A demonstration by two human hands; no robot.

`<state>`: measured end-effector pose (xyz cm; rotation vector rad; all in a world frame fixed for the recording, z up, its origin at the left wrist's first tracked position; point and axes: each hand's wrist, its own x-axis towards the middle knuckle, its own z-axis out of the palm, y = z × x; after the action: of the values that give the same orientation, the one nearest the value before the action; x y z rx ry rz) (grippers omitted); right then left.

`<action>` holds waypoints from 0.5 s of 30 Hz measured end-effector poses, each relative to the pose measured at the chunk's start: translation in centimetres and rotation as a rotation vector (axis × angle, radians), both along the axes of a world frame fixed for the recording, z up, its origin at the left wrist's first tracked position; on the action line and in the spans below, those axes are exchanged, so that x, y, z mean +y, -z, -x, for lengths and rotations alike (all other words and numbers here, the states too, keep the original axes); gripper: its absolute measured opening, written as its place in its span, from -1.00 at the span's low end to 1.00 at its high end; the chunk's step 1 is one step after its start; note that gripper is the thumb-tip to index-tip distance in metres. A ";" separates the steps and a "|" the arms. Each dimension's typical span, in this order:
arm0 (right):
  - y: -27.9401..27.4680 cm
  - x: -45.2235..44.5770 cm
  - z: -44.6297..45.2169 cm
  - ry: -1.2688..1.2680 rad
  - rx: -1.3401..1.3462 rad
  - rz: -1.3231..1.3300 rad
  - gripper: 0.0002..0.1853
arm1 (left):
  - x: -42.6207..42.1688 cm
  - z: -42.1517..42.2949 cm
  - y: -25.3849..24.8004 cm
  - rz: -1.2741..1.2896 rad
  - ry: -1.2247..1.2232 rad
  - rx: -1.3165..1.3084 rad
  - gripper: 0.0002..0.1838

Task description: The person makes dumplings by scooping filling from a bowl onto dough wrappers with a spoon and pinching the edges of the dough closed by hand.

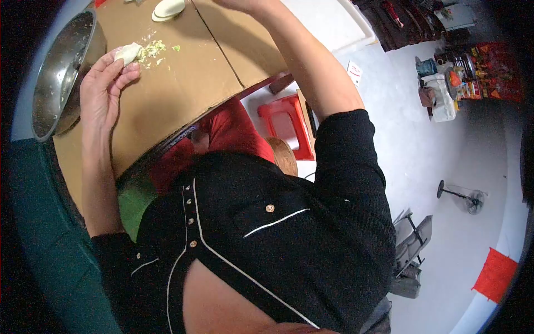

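Between the thumb and fingers of my left hand (105, 83) is a pale dough piece (128, 53), at the upper left of the view. Right beside it, chopped green filling (153, 50) lies scattered on the brown tabletop (183, 83). A metal bowl (62, 72) stands tilted in view to the left of my left hand, with bits stuck to its inside. Farther up, a small stack of pale round wrappers (167, 9) rests on the table. My right hand (240, 4) is mostly cut off by the top edge, and its fingers are hidden.
A dark seam crosses the table. Below the table edge are a red plastic stool (288, 125) and a round wooden seat (282, 157). A white tray (364, 25) lies beyond my right forearm. Bags and packets, a fan (473, 200) and a folded chair (414, 245) are at the right.
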<state>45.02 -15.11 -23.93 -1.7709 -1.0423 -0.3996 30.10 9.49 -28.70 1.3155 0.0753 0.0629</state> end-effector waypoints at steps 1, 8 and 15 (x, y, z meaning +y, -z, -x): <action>0.2 -0.3 0.8 -0.017 0.002 0.034 -0.76 | 0.0 0.0 -0.1 -0.021 0.002 0.013 -0.70; -1.5 2.4 4.0 0.100 -0.323 0.434 -0.72 | -1.7 0.5 -1.3 -0.074 -0.031 0.053 -0.69; -7.1 8.8 8.7 -0.049 -0.713 0.521 -0.81 | -0.8 0.7 0.3 0.078 -0.238 -0.028 -0.59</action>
<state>36.33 -6.35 -16.85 -2.1028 -1.8126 -0.8205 29.44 8.74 -29.02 1.2228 0.2086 0.2788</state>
